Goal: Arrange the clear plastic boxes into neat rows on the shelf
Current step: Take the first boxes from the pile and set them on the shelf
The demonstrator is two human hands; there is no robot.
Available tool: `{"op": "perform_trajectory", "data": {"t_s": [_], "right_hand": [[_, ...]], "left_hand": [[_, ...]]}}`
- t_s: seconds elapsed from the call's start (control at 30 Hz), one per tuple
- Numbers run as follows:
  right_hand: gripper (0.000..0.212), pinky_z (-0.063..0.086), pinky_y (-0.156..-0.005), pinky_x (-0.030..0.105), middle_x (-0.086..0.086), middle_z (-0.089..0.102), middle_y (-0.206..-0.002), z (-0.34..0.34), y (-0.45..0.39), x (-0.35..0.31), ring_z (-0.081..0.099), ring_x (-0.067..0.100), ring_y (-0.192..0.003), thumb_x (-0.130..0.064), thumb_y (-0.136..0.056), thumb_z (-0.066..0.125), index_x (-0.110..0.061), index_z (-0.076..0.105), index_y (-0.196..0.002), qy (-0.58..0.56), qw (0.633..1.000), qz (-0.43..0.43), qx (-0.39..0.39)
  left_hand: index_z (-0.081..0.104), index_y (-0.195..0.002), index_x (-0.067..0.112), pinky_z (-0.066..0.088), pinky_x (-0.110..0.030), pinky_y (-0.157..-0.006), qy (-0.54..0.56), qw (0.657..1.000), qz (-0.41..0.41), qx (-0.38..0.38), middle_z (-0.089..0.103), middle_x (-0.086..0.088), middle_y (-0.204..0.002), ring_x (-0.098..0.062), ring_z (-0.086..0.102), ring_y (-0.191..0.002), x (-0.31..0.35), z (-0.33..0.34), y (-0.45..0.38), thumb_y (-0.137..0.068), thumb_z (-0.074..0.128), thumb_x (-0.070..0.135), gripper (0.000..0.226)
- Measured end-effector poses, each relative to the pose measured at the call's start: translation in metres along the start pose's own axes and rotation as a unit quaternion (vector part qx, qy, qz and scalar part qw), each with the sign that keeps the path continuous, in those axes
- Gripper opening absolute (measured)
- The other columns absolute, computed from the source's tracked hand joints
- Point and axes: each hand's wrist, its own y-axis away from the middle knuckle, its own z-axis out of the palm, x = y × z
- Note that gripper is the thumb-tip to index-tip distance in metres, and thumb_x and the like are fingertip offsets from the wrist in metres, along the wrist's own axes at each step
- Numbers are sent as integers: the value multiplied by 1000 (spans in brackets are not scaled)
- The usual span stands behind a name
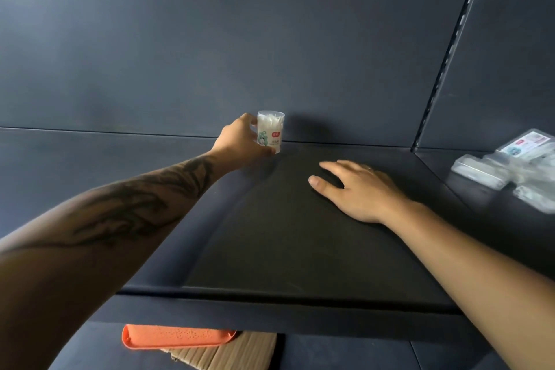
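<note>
Dark grey metal shelf (300, 234) running wide across the view, backed by a plain dark panel (210, 54); a slotted upright (444, 63) is dividing this bay from the next one to the right. Windows and a slatted ceiling are showing above the panel.

Left hand (240, 143) is reaching to the back of the shelf, forearm tattooed, fingers curling round a small clear plastic container (270, 131). Container is standing upright, close against the back panel, with white sticks packed inside and a label with a red mark facing forward. The hand is gripping it from its left side; thumb tip is showing near its base, the right side and the top rim are staying uncovered. Whether the base is touching the shelf cannot be told.

Right hand (357, 189) is lying palm down on the shelf, fingers straight and spread, holding nothing. It is sitting well to the right of the container and nearer the front edge.

In the neighbouring bay on the right, a loose pile of flat clear plastic boxes (510, 168) is lying unsorted, some tilted over others.

Below the shelf's front edge, an orange perforated tray (177, 336) is resting on cardboard (234, 354).
</note>
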Motion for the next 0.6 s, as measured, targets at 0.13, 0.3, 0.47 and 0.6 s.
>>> {"op": "perform_trajectory", "data": {"t_s": [0.13, 0.3, 0.47, 0.6], "right_hand": [[101, 25, -121, 53, -9, 27, -167, 5, -1, 2, 24, 18, -154, -97, -71, 3, -47, 30, -154, -1, 1000, 3, 6], [100, 25, -120, 53, -10, 30, -165, 7, -2, 2, 26, 17, -152, -97, -72, 5, -45, 35, -152, 1, 1000, 7, 18], [98, 25, -119, 51, -10, 31, -164, 7, -2, 2, 27, 17, -151, -97, -71, 8, -46, 37, -150, 2, 1000, 10, 21], [97, 28, -118, 51, -11, 33, -162, 6, -1, 0, 31, 18, -149, -97, -72, 11, -46, 38, -149, 5, 1000, 13, 24]], "left_hand": [[54, -133, 17, 44, -24, -75, -23, 1000, -11, -2, 70, -1, -115, -18, 65, -97, -8, 7, -12, -74, 89, 29, 70], [57, -125, 18, 55, -35, -89, -43, 999, 2, 2, 72, 1, -116, -20, 70, -100, -17, 13, -17, -74, 87, 37, 61], [61, -118, 17, 55, -38, -92, -55, 998, 12, 4, 73, 2, -115, -22, 69, -102, -19, 15, -19, -75, 86, 42, 56], [62, -117, 21, 56, -41, -90, -71, 997, 19, -9, 73, 2, -112, -23, 69, -99, -18, 18, -17, -75, 83, 48, 54]]}}
